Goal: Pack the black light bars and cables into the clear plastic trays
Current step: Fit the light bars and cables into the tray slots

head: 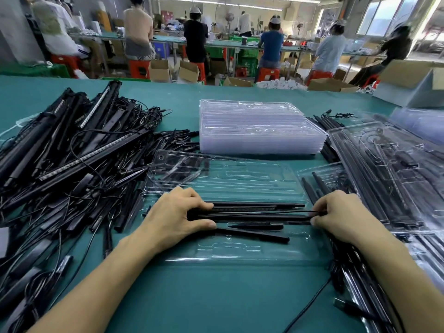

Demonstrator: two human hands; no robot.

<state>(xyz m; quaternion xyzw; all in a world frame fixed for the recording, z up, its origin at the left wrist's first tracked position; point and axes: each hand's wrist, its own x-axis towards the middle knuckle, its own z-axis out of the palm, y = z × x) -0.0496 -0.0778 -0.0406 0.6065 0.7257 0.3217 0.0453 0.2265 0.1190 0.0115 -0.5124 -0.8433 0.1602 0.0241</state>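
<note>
On the green table (216,296), a bundle of slim black light bars (252,216) lies across the clear moulded plastic tray (240,257) nearest the person. The left hand (177,216) curls round the bars' left ends, and the right hand (337,212) pinches their right ends together with a thin black cable (276,212). The bars look light, stiff and smooth, best held at both ends. The cable looks limp and the tray flimsy.

- Two hands, left (177,212) and right (341,213), lower centre.
- One stack of clear trays (259,131), centre.
- Five black bars (252,218) in one near tray (240,252).
- One heap of bars and cables (72,152) at left, too tangled to count.
</note>
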